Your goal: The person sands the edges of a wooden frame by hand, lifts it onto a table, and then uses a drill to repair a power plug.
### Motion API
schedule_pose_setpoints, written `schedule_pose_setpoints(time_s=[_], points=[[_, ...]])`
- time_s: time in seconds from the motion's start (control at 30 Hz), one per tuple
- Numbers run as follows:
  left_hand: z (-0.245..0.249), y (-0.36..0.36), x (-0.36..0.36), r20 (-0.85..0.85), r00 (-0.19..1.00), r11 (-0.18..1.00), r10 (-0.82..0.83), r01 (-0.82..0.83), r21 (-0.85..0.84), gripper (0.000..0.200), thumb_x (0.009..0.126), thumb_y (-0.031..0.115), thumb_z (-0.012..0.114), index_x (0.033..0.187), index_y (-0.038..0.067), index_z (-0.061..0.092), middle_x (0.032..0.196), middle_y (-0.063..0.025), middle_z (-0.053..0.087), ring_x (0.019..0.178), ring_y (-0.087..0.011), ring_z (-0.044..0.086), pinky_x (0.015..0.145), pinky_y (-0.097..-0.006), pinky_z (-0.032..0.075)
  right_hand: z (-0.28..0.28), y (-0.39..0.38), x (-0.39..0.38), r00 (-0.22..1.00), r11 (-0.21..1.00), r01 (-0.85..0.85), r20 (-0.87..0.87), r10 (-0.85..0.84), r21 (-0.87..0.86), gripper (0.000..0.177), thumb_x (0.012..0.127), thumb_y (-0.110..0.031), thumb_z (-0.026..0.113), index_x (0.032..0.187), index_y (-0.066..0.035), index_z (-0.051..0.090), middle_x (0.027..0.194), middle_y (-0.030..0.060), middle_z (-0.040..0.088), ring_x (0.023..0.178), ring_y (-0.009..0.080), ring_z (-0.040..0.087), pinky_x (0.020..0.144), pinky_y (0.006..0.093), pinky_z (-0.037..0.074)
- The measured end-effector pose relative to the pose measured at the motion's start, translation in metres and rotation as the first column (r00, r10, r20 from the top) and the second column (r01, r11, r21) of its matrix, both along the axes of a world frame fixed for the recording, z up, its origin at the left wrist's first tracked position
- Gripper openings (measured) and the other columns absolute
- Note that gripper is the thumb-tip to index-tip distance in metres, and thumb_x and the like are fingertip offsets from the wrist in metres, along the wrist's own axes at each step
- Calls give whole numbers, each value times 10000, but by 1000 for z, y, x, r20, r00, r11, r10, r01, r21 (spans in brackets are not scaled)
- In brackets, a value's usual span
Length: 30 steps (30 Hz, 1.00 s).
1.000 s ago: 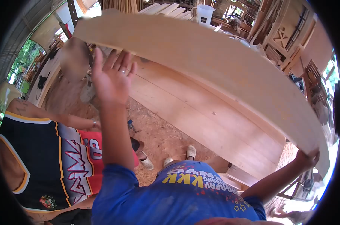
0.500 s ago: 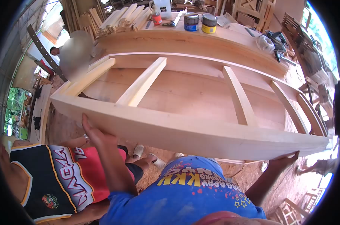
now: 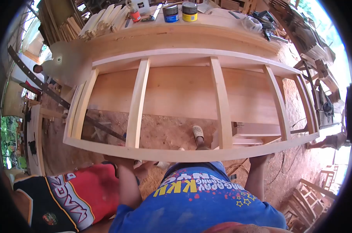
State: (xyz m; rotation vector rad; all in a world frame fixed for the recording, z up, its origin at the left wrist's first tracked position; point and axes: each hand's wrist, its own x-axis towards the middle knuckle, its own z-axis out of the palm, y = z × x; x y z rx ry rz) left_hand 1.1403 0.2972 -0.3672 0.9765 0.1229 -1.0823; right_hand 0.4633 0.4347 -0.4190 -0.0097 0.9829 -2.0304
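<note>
The wooden frame (image 3: 176, 155) has swung down from upright and now lies level, facing the bench (image 3: 207, 37) at 12 o'clock. The left hand (image 3: 119, 159) and right hand (image 3: 261, 157) bear its near rail from beneath. The rail hides the fingers, so I cannot tell their grip.

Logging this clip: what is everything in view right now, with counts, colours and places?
wooden frame: one, pale, across the middle
workbench: one, pale wood, beyond the frame
tins: two, blue and yellow, on the workbench
wooden slats: one stack, pale, workbench's left end
co-worker: one, red and black jersey, lower left
sandal: one, white, on the dirt floor
left hand: one, under the frame's near rail
right hand: one, under the same rail
</note>
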Motion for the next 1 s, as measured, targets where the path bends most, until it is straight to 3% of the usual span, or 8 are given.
schedule_pose_setpoints(time_s=[0.07, 0.27, 0.7, 0.8, 0.87, 0.9, 0.93, 1.0], points=[[-14, -6, -1, 27, 995, 985, 95, -98, 141, 633, 877, 832, 366, 915, 251, 615, 851, -21, 641, 824, -231, 667, 818, -392, 577, -29, 4, -14, 994, 992, -78, 65, 85, -101, 620, 964, -651, 472, 1027, -39, 550, 856, 117, 612, 759, 264, 618, 727, 386, 557], [-60, -9, 26, 72, 996, 993, 45, -53, 107, 653, 915, 747, 338, 1022, 177, 638, 958, -85, 686, 837, -295, 659, 836, -476, 573, 92, -47, 59, 956, 896, 223, 94, -279, 385, 740, 930, -779, 336, 758, -76, 492, 639, 91, 516, 586, 257, 539, 616, 380, 523], [-8, -67, -10, 499, 865, 925, 57, -234, 300, 508, 947, 519, 538, 1215, 91, 591, 1175, -137, 617, 1100, -347, 593, 957, -485, 513, 91, -94, 41, 910, 886, 254, 215, -355, 389, 514, 976, -585, 389, 845, -95, 474, 725, 83, 511, 623, 239, 530, 684, 412, 532], [52, -100, -43, 910, 414, 856, -27, -461, 235, 500, 954, 467, 584, 1260, 71, 581, 1226, -149, 602, 1161, -359, 577, 985, -487, 499, 89, -108, 36, 909, 888, 275, 200, -365, 369, 442, 972, -517, 416, 851, -95, 470, 738, 100, 529, 635, 268, 540, 669, 423, 527], [91, -109, -66, 959, -194, 907, -206, -405, 113, 520, 938, 388, 665, 1317, 48, 555, 1272, -158, 579, 1225, -369, 549, 1015, -485, 480, 84, -120, 28, 869, 848, 304, 239, -434, 435, 452, 973, -527, 414, 855, -94, 468, 738, 106, 532, 636, 283, 545, 665, 433, 526], [115, -115, -80, 854, -504, 991, -132, -81, 105, 653, 836, 254, 781, 1388, 15, 528, 1309, -182, 576, 1277, -391, 513, 1034, -489, 464, 84, -122, 26, 871, 856, 306, 241, -429, 417, 466, 977, -543, 411, 867, -93, 467, 748, 108, 535, 648, 284, 550, 674, 438, 529], [126, -121, -95, 813, -555, 927, -176, 183, 326, 661, 821, 233, 781, 1393, 10, 537, 1361, -198, 568, 1285, -373, 528, 1055, -477, 456, 86, -123, 24, 877, 865, 298, 242, -415, 404, 482, 980, -560, 407, 880, -92, 467, 758, 109, 539, 661, 286, 556, 682, 443, 531], [159, -136, -148, 672, -659, 425, -338, 529, 734, 656, 794, 215, 786, 1381, 21, 567, 1358, -202, 601, 1261, -346, 576, 1051, -457, 469, 83, -129, 20, 888, 875, 278, 240, -391, 396, 523, 981, -603, 402, 905, -90, 467, 785, 115, 546, 688, 289, 566, 703, 449, 535]])
